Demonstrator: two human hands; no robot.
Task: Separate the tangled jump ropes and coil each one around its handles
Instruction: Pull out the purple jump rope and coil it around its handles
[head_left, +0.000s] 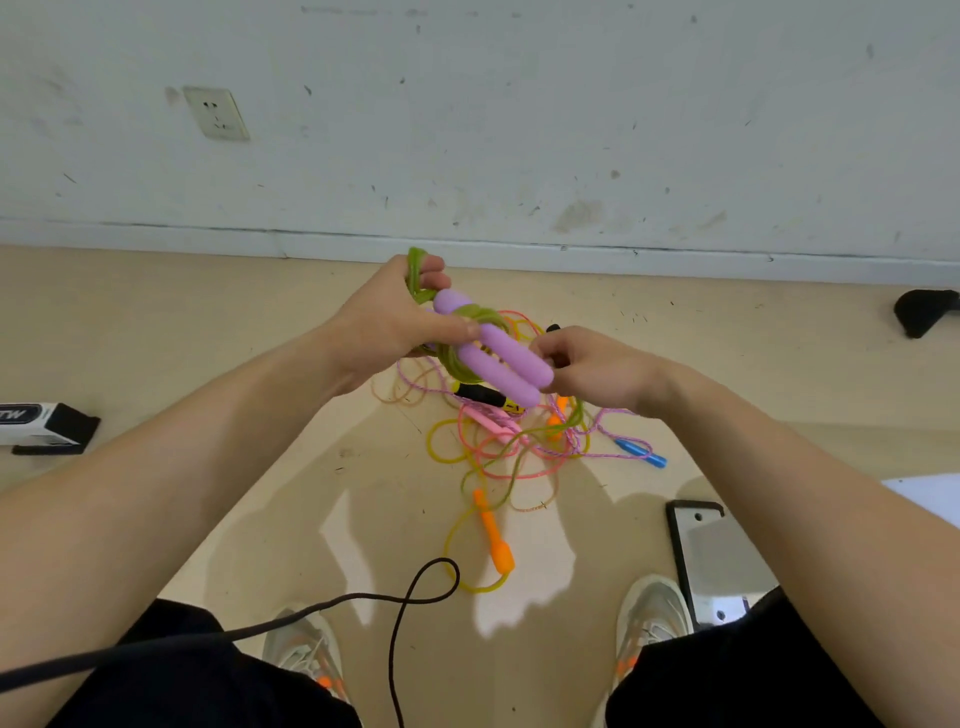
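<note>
Left hand (397, 317) grips two purple handles (498, 358) side by side, green rope (457, 338) coiled around them and looped over its fingers. Right hand (592, 371) is closed, pinching at the handles' near ends. Below both hands, on the floor (208, 322), lies the rope tangle (511, 447); orange handle (493, 535) nearest the person.

I see a wall socket (216, 113) far left, a black-and-white box (44, 427) left, a metal plate (714, 561) near right.

Bare floor (234, 338) left of the rope tangle (509, 441); black cord (405, 603) crosses nearer
</note>
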